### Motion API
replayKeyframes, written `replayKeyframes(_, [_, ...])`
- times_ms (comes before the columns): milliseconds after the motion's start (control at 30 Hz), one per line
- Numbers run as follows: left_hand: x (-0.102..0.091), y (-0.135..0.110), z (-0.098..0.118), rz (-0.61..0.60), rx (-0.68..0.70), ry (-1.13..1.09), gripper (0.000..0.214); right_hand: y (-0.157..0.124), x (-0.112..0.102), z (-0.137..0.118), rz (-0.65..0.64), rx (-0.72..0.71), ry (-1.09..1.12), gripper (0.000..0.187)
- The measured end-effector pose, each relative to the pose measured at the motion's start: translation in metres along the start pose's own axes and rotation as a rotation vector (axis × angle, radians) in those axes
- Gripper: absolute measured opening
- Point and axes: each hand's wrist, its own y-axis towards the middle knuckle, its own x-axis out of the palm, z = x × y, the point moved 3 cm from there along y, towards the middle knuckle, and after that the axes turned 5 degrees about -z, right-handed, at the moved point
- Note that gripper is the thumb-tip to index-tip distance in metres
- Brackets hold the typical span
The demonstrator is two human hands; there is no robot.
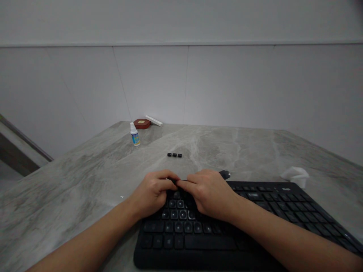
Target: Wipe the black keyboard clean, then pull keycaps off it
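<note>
A black keyboard (210, 242) lies in front of me on the grey marbled table, running off toward the right. My left hand (154, 190) is over its upper left corner, thumb and index finger pinched together. My right hand (208, 190) comes in from the other side, its fingers closed too, and the fingertips of both hands meet near the top row of keys. Whatever sits between the fingertips is hidden. Behind the hands, three small black keycaps (174, 155) stand in a row on the table. The keys below the hands show round, shiny tops.
A small white spray bottle (135, 135) with a blue label stands at the back left. Behind it are a dark red box (141, 124) and a white strip (153, 120). A black object (225, 174) shows past my right hand; a crumpled white tissue (295, 173) lies right.
</note>
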Motion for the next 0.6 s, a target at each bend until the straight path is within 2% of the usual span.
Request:
replayKeyframes(400, [0.0007, 0.0008, 0.0002, -0.005, -0.002, 0.007, 0.048, 0.0028, -0.0012, -0.0023, -0.036, -0.013, -0.021, 0.036])
replayKeyframes(600, [0.0007, 0.0005, 0.0005, -0.02, 0.008, 0.017, 0.052, 0.0017, -0.0035, -0.0033, -0.009, 0.061, 0.008, 0.032])
